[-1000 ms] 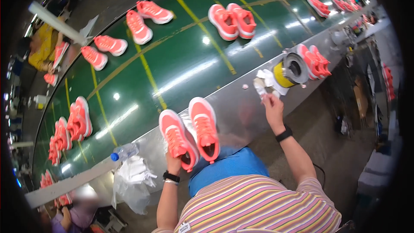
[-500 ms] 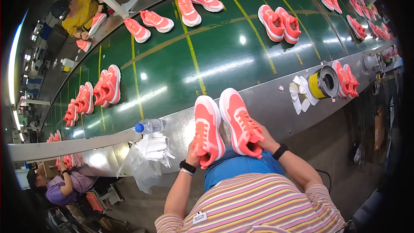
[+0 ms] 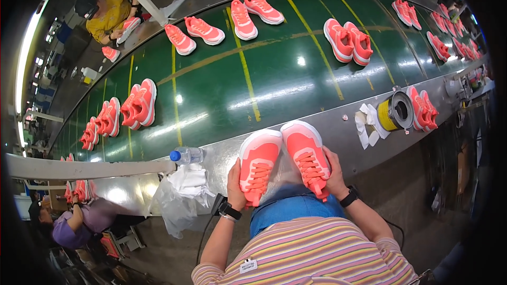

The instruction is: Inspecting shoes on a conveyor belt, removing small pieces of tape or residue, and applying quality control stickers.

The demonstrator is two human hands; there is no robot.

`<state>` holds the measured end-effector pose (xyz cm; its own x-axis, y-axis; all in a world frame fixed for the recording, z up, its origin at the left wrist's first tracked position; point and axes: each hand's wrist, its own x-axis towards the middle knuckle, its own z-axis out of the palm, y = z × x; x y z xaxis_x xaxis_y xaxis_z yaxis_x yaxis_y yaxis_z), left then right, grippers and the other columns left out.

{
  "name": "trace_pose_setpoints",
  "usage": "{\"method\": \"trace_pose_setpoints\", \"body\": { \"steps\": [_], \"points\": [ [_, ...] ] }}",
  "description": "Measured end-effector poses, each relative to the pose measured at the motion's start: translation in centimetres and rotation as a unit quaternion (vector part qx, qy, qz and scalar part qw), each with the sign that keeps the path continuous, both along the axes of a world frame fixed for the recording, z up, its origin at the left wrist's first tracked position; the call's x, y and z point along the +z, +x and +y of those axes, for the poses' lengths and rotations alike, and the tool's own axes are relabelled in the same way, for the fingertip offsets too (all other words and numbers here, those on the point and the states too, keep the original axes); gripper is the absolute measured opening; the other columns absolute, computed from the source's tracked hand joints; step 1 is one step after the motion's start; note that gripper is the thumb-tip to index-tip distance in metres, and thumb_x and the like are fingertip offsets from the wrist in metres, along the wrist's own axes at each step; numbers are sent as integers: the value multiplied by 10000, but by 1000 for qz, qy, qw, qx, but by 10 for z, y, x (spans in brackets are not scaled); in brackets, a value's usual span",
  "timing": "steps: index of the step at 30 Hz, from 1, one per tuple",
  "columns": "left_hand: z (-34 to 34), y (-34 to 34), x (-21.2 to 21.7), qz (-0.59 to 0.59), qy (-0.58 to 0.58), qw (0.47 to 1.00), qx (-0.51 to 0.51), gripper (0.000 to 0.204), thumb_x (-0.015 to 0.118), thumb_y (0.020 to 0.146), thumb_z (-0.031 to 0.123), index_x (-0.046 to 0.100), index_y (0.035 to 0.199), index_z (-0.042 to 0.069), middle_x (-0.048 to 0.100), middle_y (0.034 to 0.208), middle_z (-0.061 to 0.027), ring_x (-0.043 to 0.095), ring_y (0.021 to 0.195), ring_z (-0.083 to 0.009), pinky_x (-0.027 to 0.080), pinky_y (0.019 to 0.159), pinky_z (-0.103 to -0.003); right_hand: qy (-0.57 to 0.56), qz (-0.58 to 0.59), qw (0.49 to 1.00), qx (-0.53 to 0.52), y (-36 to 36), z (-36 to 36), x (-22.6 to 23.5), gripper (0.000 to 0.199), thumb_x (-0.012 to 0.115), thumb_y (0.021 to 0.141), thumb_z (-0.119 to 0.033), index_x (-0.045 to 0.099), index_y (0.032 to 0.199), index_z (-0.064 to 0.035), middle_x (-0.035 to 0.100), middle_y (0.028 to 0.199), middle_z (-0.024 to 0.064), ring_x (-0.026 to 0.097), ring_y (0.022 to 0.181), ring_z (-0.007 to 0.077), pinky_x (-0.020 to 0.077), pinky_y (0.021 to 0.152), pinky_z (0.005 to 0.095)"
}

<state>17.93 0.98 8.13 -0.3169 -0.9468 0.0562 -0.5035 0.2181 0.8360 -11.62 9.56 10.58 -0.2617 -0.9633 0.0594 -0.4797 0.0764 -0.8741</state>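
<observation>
My left hand is closed round the outer side of a coral-pink sneaker with a white sole edge and orange laces. In my right hand is the matching sneaker, gripped along its outer side near the heel. Both shoes are held side by side at the metal ledge, toes pointing away from me and tops facing up. The fingers under the shoes are partly hidden.
Beyond the ledge runs a green conveyor belt carrying several pairs of coral sneakers. A blue-capped bottle and white cloths lie left; a yellow roll stands right. Co-workers sit at far left and lower left.
Both sneakers have tipped so their tops show more fully and their heel openings less. My hands have moved up along their outer sides. The view has shifted slightly.
</observation>
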Motion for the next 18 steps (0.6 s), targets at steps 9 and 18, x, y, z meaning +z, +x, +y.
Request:
{"method": "trace_pose_setpoints", "body": {
  "steps": [9,18],
  "points": [
    [1,-16,29,-158,-133,978,31,969,771,526,174,294,1348,-14,445,1131,-230,449,1009,-364,356,857,-440,-8,123,992,-31,3,-12,6,798,735,582,-99,386,1296,-17,415,1134,185,420,1043,349,353,925,396],
    [13,-17,28,-169,-99,974,114,932,763,516,128,324,1325,-19,439,1103,-217,445,1012,-361,366,854,-429,-29,150,988,-32,12,-25,3,742,694,585,-82,415,1269,-20,436,1116,184,423,1037,356,338,920,409]
  ]
}}
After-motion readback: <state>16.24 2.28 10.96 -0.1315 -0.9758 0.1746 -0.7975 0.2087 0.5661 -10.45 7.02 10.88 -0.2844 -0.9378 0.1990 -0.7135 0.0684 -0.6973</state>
